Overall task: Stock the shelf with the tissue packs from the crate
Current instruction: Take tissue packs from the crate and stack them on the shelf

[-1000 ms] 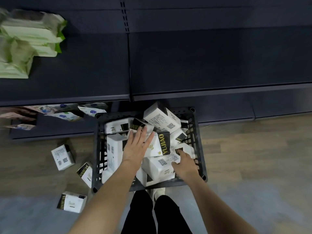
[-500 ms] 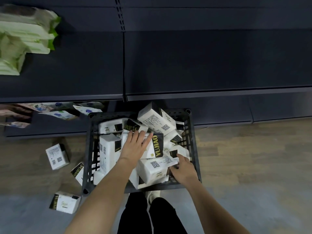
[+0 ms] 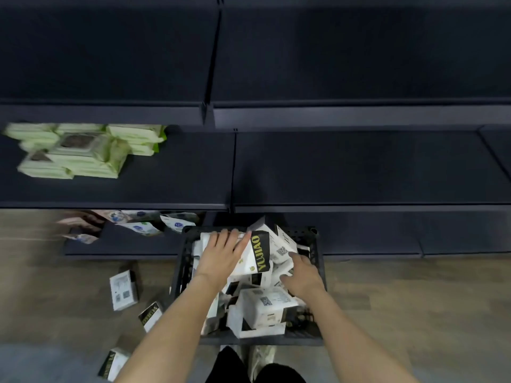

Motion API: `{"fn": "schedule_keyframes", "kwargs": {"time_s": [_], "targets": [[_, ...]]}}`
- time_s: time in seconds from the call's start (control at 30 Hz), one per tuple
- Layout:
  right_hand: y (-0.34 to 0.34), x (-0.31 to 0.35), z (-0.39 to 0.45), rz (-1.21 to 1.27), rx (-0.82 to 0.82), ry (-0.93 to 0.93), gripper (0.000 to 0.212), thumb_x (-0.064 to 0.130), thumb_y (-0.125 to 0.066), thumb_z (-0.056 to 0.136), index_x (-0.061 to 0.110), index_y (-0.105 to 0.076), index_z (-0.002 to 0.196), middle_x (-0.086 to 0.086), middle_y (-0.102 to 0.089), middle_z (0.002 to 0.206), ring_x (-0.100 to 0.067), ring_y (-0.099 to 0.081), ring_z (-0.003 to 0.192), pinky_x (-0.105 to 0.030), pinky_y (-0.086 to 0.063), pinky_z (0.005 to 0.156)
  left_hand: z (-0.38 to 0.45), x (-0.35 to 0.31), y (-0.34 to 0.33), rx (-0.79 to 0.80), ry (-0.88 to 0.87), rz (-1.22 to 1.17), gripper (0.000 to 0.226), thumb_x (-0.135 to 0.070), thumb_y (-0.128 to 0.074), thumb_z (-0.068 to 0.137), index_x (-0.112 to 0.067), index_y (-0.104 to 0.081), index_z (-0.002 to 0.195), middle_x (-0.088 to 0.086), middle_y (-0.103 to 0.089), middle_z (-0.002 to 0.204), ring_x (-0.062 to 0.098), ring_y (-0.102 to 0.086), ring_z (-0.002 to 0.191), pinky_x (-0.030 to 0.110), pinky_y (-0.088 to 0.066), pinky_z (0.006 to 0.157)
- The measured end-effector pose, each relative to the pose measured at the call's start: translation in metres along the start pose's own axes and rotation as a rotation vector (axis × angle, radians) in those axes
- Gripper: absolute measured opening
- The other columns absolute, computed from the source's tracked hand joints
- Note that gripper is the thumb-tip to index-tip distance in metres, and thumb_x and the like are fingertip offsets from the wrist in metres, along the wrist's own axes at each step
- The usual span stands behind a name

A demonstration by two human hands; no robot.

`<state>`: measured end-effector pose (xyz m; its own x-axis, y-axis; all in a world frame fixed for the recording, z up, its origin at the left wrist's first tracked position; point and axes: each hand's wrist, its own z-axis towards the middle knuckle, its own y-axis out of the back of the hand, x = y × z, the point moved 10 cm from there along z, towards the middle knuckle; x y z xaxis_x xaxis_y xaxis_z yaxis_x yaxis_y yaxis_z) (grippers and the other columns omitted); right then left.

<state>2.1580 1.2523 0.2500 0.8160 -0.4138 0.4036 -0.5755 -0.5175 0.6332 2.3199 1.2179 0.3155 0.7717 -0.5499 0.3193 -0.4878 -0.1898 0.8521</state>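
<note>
Tissue packs [image 3: 260, 308], white with black-and-gold bands, fill the crate [image 3: 318, 252]; left hand [image 3: 221, 255] lies flat on one, right hand [image 3: 301, 275] unclear.

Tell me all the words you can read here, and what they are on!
"YUJIAO": gold letters on the black band of the white tissue pack under the left hand in the crate.
Tissue packs on the floor: gold letters, too blurred.
Square codes and small print on other packs: too small.

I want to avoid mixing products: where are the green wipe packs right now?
In the head view, the green wipe packs are piled at the left of the dark middle shelf, above and left of the black plastic crate.
</note>
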Motion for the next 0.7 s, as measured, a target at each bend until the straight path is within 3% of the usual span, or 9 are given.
{"fn": "schedule_keyframes", "kwargs": {"time_s": [0.27, 0.37, 0.43, 0.7], "targets": [[0.058, 0.065, -0.026, -0.041, -0.106, 0.199, 0.072, 0.023, -0.058, 0.086, 0.022, -0.022, 0.148, -0.006, -0.025, 0.151, -0.029, -0.032, 0.132, -0.037, -0.035, 0.105, -0.039, 0.049, 0.068, -0.178, 0.116, 0.069, 0.098, -0.019, -0.058, 0.086, -0.009, 0.018, 0.147, 0.018, -0.017, 0.149, 0.037, -0.025, 0.132, 0.046, -0.022, 0.109], [0.08, 0.082, -0.036, -0.072, -0.149, 0.249, 0.072, 0.022, -0.058, 0.086, 0.022, -0.021, 0.148, -0.005, -0.023, 0.152, -0.028, -0.032, 0.133, -0.037, -0.036, 0.104, -0.057, 0.066, 0.095, -0.306, 0.155, 0.072, 0.109, -0.024, -0.079, 0.06, -0.008, -0.011, 0.144, 0.015, -0.051, 0.129, 0.033, -0.051, 0.111, 0.043, -0.042, 0.093], [0.094, 0.092, -0.043, -0.077, -0.18, 0.284, 0.072, 0.022, -0.058, 0.086, 0.022, -0.021, 0.148, -0.004, -0.023, 0.152, -0.028, -0.031, 0.134, -0.037, -0.037, 0.104, -0.067, 0.074, 0.11, -0.383, 0.141, 0.092, 0.11, -0.022, -0.084, 0.044, -0.01, -0.028, 0.138, 0.013, -0.06, 0.115, 0.032, -0.056, 0.098, 0.042, -0.045, 0.083], [0.155, 0.139, -0.073, -0.21, -0.324, 0.38, 0.068, 0.027, -0.057, 0.088, 0.024, -0.023, 0.147, -0.005, -0.03, 0.15, -0.028, -0.032, 0.132, -0.04, -0.037, 0.102, -0.105, 0.117, 0.181, -0.614, 0.172, 0.19, 0.114, -0.012, -0.079, 0.043, -0.01, -0.025, 0.142, 0.015, -0.04, 0.121, 0.034, -0.048, 0.102, 0.042, -0.038, 0.084]]}}
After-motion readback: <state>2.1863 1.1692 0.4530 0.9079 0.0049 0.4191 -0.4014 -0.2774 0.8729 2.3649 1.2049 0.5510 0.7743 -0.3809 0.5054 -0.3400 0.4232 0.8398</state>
